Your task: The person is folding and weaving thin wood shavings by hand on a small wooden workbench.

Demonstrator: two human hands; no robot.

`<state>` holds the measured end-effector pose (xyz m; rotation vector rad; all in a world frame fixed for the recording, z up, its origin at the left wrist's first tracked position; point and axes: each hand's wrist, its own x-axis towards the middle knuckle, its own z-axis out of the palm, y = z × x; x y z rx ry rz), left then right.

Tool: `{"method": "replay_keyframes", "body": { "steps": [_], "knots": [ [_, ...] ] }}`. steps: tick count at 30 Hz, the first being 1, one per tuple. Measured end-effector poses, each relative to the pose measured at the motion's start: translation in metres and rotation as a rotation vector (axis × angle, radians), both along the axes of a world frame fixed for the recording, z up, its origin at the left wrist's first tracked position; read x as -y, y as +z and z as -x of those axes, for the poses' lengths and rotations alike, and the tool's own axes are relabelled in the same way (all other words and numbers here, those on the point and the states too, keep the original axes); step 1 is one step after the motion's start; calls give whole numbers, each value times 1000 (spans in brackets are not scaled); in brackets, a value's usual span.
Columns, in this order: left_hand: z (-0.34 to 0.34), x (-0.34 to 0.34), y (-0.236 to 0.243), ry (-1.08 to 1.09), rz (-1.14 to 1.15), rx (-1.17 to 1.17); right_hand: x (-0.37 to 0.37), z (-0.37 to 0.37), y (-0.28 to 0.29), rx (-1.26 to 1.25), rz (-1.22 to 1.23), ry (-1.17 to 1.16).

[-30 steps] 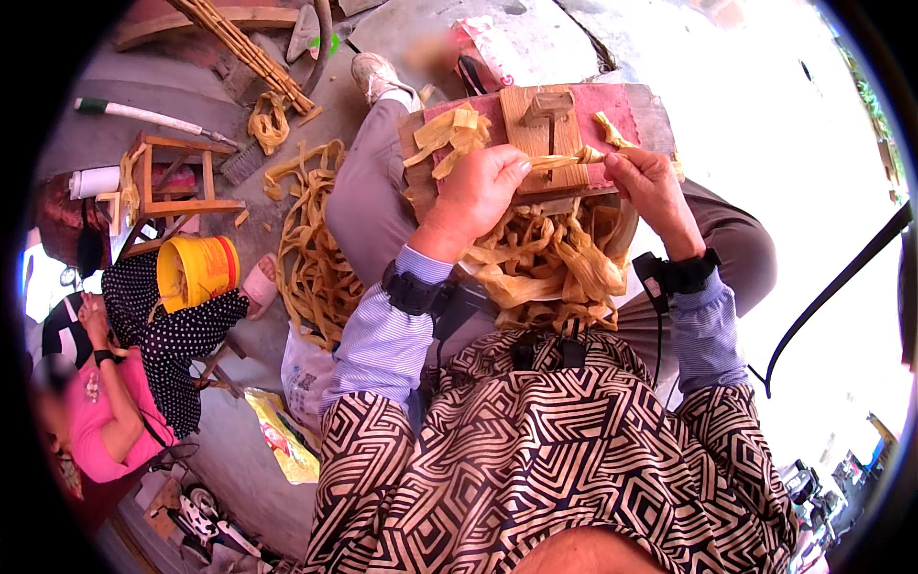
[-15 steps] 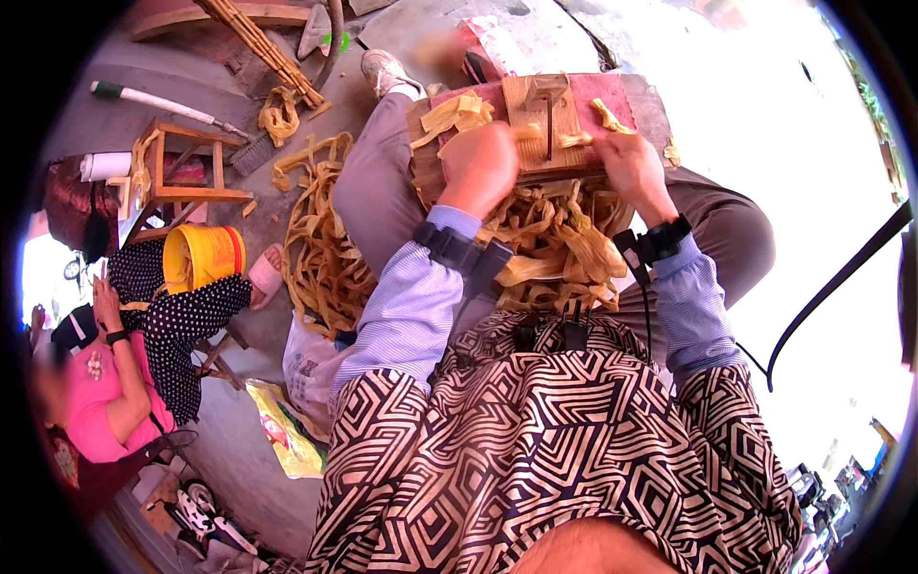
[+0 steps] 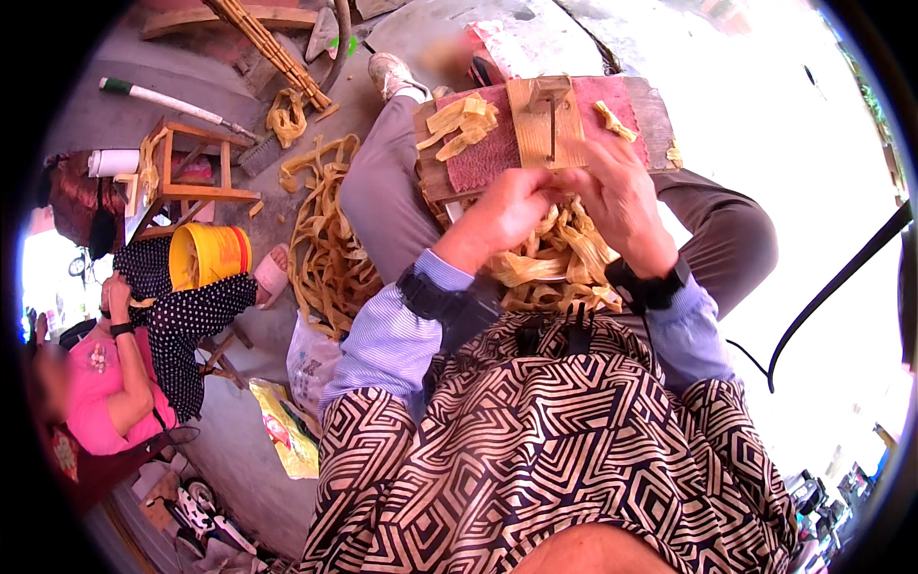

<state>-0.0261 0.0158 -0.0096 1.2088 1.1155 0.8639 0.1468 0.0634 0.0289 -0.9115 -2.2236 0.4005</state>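
Note:
My left hand [image 3: 507, 212] and my right hand [image 3: 626, 203] meet in front of a wooden board lying across my lap. Their fingers are bent together, and whatever they pinch is hidden. Below them a pile of tan, ribbon-like strips [image 3: 564, 251] fills my lap. A red cloth [image 3: 486, 165] covers part of the board. On its middle stands a light wooden block [image 3: 534, 120] with a thin upright metal piece [image 3: 553, 131]. Short strip pieces [image 3: 463, 124] lie left of the block, and a small twisted piece [image 3: 614, 121] lies to its right.
Long tan strips [image 3: 330, 239] heap on the floor beside my left leg. Farther left are a wooden stool [image 3: 196, 191], a brush with a long handle [image 3: 177, 103] and a seated person in pink [image 3: 105, 392] with a yellow bucket [image 3: 206, 256]. Plastic bags [image 3: 287, 435] lie near my left elbow.
Both hands have moved off the block toward my body and come together over the pile. The strip that lay across the block between them is gone from there.

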Motion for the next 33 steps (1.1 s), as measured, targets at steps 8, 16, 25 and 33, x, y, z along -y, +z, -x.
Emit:
{"method": "replay_keyframes", "body": {
  "steps": [8,16,25,33],
  "knots": [
    [32,-9,9,-93,200,63,24,-21,-17,203,983,286],
    [-27,24,39,67,441,710,28,-3,-15,-192,490,-192],
    [-12,31,-3,-54,461,645,31,-7,1,144,271,-184],
    [-20,29,18,183,-731,-797,37,-20,-30,-505,1473,-26]
  ]
}}
